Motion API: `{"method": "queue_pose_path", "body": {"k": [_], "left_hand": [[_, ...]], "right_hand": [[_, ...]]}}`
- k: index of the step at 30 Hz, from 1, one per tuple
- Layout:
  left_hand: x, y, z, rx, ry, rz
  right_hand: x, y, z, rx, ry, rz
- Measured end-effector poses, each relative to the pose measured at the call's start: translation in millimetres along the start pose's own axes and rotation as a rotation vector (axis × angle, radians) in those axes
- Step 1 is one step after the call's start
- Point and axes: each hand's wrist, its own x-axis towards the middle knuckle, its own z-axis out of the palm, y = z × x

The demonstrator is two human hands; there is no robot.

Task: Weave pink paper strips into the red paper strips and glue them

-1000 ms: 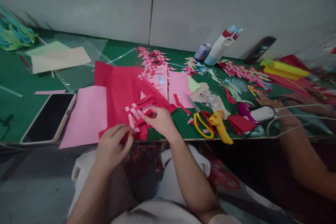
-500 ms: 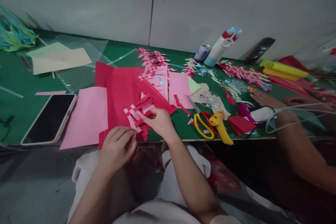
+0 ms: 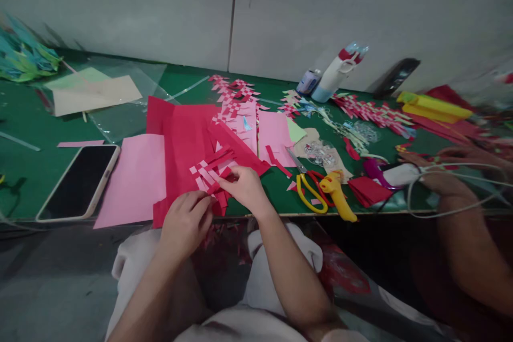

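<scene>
A small weave of pink and red paper strips (image 3: 203, 170) lies over red paper sheets (image 3: 188, 139) at the table's front edge. My right hand (image 3: 246, 187) is closed in a pinch on a red paper strip at the right side of the weave. At its lower left, my left hand (image 3: 187, 222) has its fingers curled together against the strip ends; what lies between those fingertips is hidden. A pink sheet (image 3: 138, 179) lies left of the red paper. Behind my hands are finished-looking checkered pink and red woven pieces (image 3: 232, 96).
A phone (image 3: 78, 181) lies at left. Right of my hands are scissors (image 3: 310, 189), a yellow glue gun (image 3: 339, 197) and folded red paper (image 3: 368, 191). A bottle (image 3: 336, 75) and can (image 3: 308, 82) stand at the back. A co-worker's arm (image 3: 460, 208) reaches in from the right.
My left hand has moved right and slightly up, closing in on the strips near my right hand. My right hand stays nearly still. The co-worker's hand has shifted right.
</scene>
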Motion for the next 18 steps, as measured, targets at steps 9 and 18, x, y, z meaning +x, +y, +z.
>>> {"method": "queue_pose_path", "body": {"k": [9,18], "left_hand": [[0.8,1.0,-0.1,0.059,-0.033,0.002],[0.9,1.1,0.1,0.055,0.023,0.015]], "right_hand": [[0.0,0.1,0.5,0.09,-0.045,-0.002],[0.6,2.3,1.7,0.041,-0.018,-0.009]]}}
